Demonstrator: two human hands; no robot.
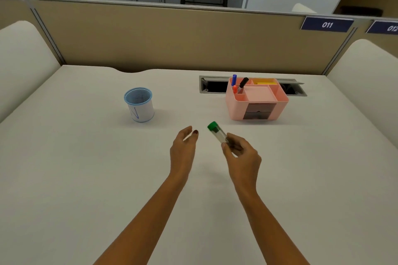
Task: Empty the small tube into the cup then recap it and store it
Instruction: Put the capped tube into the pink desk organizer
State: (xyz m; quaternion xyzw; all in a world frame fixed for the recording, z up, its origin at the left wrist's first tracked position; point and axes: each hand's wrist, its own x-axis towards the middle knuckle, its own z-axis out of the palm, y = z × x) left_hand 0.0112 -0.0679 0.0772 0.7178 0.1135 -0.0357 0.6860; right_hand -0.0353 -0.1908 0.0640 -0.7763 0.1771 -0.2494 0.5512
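Note:
My right hand grips the lower end of a small clear tube with a green cap, which tilts up and to the left above the table. The cap is on. My left hand hovers just left of the tube, fingers apart and empty, a short gap from the cap. The cup, white with a blue rim and a mesh inside, stands upright on the table farther back on the left.
A pink desk organiser with markers, a yellow item and dark drawers stands at the back right, in front of a grey cable slot. A beige partition closes the far edge; cream side panels flank the white table.

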